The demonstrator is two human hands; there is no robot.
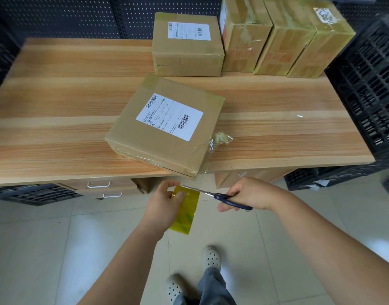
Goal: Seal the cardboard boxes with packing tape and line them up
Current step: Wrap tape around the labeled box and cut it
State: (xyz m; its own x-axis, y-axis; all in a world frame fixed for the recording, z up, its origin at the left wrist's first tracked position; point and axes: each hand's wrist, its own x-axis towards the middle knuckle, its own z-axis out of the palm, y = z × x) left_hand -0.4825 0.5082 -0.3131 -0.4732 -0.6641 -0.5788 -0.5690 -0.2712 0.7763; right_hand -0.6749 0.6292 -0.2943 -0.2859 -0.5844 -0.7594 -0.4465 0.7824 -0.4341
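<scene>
Overhanging the near edge of the wooden table (57,106), a flat brown cardboard box (132,137) with a white barcode label is seen turned askew, with greenish tape on its corners and a crumpled tape wad (222,137) at its right side. A clear strip is stretched from its near corner down to the yellow tape roll (186,213), which is gripped by the curled fingers of the left hand (165,205). Blue-handled scissors (220,197) are clamped in the right hand (250,195), with the blades pointed at the strip. Four sealed boxes (187,56) are lined up at the far right, beside a black crate (369,84). A broad stretch of tabletop is seen to the left.
</scene>
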